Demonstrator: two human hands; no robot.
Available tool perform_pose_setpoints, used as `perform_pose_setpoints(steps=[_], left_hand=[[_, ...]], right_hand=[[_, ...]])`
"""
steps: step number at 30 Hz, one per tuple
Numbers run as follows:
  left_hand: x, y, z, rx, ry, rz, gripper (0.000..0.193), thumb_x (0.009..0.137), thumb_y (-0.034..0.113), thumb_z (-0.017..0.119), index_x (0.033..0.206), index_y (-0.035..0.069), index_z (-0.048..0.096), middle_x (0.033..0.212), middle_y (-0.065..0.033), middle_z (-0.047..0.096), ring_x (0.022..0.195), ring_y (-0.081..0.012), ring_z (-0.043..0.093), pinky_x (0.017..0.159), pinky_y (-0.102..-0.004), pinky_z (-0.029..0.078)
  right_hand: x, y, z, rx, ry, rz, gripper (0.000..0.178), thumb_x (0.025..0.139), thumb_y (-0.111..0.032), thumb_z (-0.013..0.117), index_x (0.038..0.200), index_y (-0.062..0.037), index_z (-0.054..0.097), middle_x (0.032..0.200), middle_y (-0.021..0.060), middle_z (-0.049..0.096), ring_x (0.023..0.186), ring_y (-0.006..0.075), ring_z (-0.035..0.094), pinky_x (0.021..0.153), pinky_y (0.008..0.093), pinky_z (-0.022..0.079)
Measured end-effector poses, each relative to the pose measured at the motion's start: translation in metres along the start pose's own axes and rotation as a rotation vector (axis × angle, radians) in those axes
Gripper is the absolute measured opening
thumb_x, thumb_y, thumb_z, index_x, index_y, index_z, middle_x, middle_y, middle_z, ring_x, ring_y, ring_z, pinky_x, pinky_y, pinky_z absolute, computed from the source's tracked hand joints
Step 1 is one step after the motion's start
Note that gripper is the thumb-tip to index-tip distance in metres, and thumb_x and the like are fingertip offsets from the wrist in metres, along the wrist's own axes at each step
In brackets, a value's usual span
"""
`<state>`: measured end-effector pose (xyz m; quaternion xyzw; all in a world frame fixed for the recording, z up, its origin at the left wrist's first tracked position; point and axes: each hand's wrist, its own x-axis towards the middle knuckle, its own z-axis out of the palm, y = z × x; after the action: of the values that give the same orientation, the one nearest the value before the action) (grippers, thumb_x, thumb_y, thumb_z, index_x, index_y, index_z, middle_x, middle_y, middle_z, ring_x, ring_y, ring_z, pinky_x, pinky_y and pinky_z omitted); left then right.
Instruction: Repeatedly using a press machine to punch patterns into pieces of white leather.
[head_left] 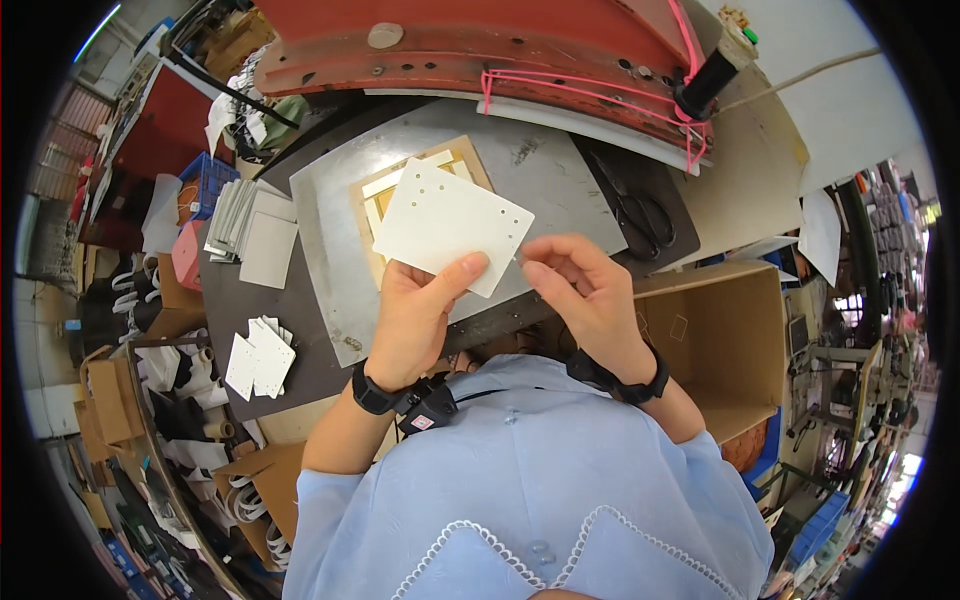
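Note:
A white flat panel [450, 225] with rounded corners and small punched holes is tilted in my left hand [420, 315]. The left thumb presses on its near edge, with the fingers underneath. Close to the panel's right edge, my right hand [585, 290] has its thumb and forefinger pinched together. A tiny bit of something may be between those fingertips, too small to name. Beneath the panel, partly covered by it, a wooden cutting die board [362, 215] with yellow and white strips lies on a grey metal plate [560, 170].
A red press beam [440, 50] with pink cord and a black handle [705, 90] spans the far side. Black scissors [650, 220] lie at right, above an open cardboard box [720, 330]. To the left are stacked pale sheets [268, 245] and a pile of punched white pieces [262, 360].

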<state>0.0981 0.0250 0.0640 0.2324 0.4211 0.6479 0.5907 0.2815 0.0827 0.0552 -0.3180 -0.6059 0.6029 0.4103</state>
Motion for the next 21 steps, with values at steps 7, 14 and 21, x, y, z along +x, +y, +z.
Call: perform_pose_setpoints(steps=[7,14,21], left_hand=[[-0.012,0.003,-0.01,-0.001,0.1,0.08,0.041,0.087,0.002,0.071,0.124,0.0,0.054,0.116,-0.0102,0.065,0.104,-0.0164,0.063,0.091,-0.0314,0.05],[-0.02,0.005,-0.021,0.024,0.102,0.158,0.037,0.087,0.003,0.07,0.121,0.0,0.057,0.114,-0.0089,0.066,0.104,-0.0148,0.063,0.09,-0.0302,0.049],[-0.026,0.011,-0.028,0.036,0.086,0.23,0.039,0.088,0.003,0.069,0.124,0.0,0.054,0.114,-0.008,0.066,0.103,-0.0134,0.063,0.087,-0.0286,0.05]], right_hand=[[0.015,-0.001,0.021,0.058,-0.105,0.146,0.017,0.092,-0.011,0.066,0.105,-0.0003,0.065,0.094,0.002,0.066,0.082,0.0083,0.06,0.073,0.0236,0.048],[0.024,0.004,0.032,-0.086,-0.169,0.043,0.011,0.088,-0.007,0.065,0.097,0.0,0.064,0.089,0.0041,0.066,0.078,0.0106,0.061,0.072,0.0245,0.049],[0.026,0.014,0.044,-0.613,-0.286,-0.241,0.007,0.08,-0.004,0.062,0.085,-0.0036,0.058,0.08,0.0112,0.06,0.071,0.0275,0.06,0.065,0.0353,0.048]])
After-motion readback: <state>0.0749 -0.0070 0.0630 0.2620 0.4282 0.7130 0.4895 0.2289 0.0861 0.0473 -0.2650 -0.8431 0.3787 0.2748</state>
